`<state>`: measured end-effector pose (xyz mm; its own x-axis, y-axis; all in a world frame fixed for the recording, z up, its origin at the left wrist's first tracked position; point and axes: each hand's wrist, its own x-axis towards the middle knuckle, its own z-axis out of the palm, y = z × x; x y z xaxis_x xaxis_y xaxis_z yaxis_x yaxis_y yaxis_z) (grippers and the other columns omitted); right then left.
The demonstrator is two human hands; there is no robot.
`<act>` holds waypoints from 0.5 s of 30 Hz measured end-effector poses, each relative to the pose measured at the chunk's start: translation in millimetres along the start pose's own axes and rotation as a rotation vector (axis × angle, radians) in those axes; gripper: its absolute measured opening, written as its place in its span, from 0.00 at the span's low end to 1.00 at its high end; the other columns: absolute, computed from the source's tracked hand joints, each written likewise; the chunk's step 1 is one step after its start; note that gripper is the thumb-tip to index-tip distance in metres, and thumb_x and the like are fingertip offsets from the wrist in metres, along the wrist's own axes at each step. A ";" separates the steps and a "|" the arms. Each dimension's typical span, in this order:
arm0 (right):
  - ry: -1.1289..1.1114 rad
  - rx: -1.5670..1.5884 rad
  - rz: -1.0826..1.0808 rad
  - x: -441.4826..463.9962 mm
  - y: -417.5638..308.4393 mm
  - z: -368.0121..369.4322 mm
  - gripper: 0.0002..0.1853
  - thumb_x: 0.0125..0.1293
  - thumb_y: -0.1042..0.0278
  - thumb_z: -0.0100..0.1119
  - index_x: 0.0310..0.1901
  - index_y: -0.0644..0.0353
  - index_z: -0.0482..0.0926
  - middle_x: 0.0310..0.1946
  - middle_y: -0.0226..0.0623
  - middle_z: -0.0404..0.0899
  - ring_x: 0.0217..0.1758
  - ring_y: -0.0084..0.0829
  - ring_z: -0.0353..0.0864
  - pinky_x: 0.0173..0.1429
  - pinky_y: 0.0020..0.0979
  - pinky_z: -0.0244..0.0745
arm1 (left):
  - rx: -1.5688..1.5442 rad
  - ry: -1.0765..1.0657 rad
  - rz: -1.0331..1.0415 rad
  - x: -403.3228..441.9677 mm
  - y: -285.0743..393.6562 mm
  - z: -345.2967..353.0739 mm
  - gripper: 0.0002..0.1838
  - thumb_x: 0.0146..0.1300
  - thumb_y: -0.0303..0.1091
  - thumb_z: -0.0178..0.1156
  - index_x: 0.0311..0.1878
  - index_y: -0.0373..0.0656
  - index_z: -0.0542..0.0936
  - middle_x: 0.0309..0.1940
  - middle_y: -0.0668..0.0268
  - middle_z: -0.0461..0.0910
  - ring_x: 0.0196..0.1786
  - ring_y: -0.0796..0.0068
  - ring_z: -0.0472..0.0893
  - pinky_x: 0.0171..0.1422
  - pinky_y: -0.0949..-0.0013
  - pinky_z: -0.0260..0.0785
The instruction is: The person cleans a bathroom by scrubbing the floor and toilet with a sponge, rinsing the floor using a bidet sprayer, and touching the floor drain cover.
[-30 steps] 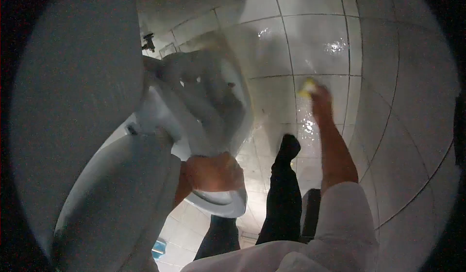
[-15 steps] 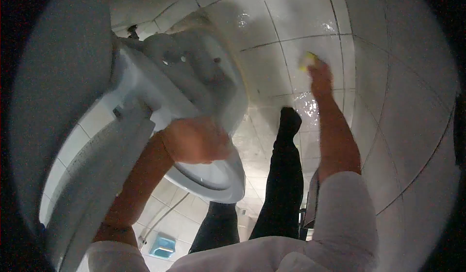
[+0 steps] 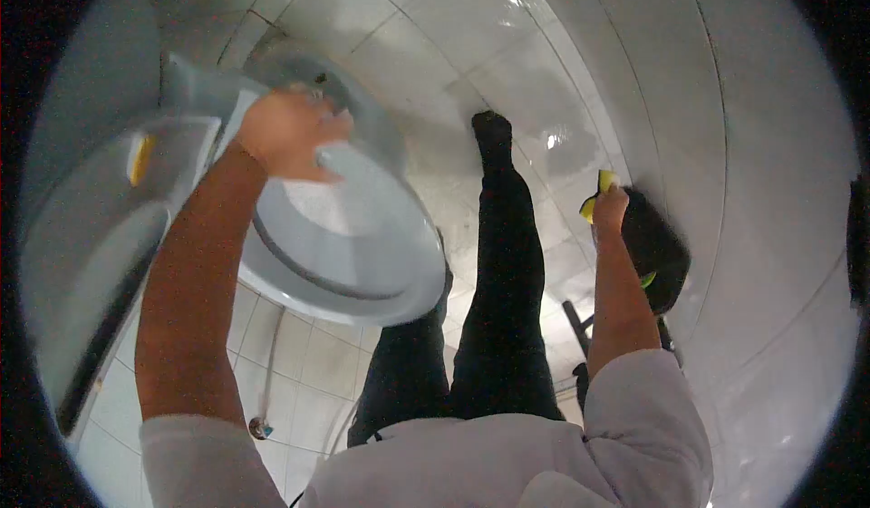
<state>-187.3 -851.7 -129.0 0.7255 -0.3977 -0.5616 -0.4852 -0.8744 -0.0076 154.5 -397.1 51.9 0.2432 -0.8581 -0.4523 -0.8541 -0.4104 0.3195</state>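
Observation:
My left hand [image 3: 288,136], blurred, lies over the back part of a white toilet [image 3: 317,304] with its fingers spread. It touches the toilet near the inner edge of the rim; the palm side is hidden. My right hand [image 3: 612,207] is closed around a yellow sponge [image 3: 607,180], whose ends stick out past the fingers. The hand is beside a black bin-like container [image 3: 657,254], off the tiled floor [image 3: 426,154].
A pale basin-like fixture [image 3: 91,182] stands at the left with a small yellow item [image 3: 140,159] on it. My dark-clothed foot [image 3: 492,132] stands on wet tiles. A curved-looking tiled wall [image 3: 770,191] rises at the right.
My right hand has drawn back toward me from the far floor with the sponge. My left hand has shifted along the toilet, away from my body. The view has turned; the black container now shows.

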 end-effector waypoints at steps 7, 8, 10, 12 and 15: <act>0.184 0.325 0.250 -51.0 -11.3 -0.9 0.25 0.54 0.70 0.51 0.54 0.68 0.62 0.43 0.52 0.68 0.49 0.48 0.64 0.55 0.44 0.59 | -0.014 0.218 0.132 -0.3 -18.2 2.2 0.30 0.32 0.55 0.65 0.38 0.46 0.74 0.32 0.61 0.75 0.34 0.58 0.75 0.38 0.60 0.67; 0.268 0.523 0.365 -38.9 -13.5 1.2 0.26 0.55 0.70 0.51 0.56 0.67 0.61 0.44 0.52 0.68 0.49 0.47 0.65 0.55 0.43 0.59 | -0.012 0.216 0.134 1.4 -20.7 4.3 0.30 0.32 0.55 0.65 0.38 0.46 0.74 0.32 0.61 0.75 0.34 0.58 0.75 0.38 0.60 0.67; 0.260 0.590 0.488 -35.3 40.1 50.1 0.24 0.55 0.69 0.53 0.54 0.63 0.63 0.48 0.50 0.65 0.46 0.44 0.68 0.53 0.40 0.63 | 0.051 0.176 0.148 -3.5 -8.0 -2.9 0.32 0.29 0.54 0.66 0.37 0.43 0.74 0.31 0.59 0.75 0.34 0.57 0.75 0.39 0.60 0.67; 0.195 0.749 0.728 -22.9 68.5 99.2 0.22 0.55 0.67 0.54 0.52 0.58 0.65 0.52 0.47 0.63 0.45 0.41 0.71 0.52 0.37 0.66 | 0.024 0.088 0.104 -0.8 -4.3 -9.3 0.33 0.28 0.54 0.66 0.38 0.43 0.74 0.31 0.58 0.75 0.35 0.56 0.75 0.39 0.60 0.67; 0.094 0.938 0.992 -3.3 78.3 159.1 0.20 0.56 0.64 0.51 0.52 0.54 0.66 0.52 0.41 0.65 0.47 0.38 0.70 0.53 0.39 0.63 | 0.025 0.034 0.106 -3.3 -12.2 3.3 0.36 0.27 0.56 0.65 0.41 0.41 0.74 0.33 0.56 0.75 0.35 0.54 0.75 0.39 0.58 0.66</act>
<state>-305.3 -874.6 -259.4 -0.1053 -0.7916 -0.6019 -0.9344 0.2859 -0.2126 162.5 -388.2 46.7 0.1660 -0.9066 -0.3880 -0.8870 -0.3092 0.3430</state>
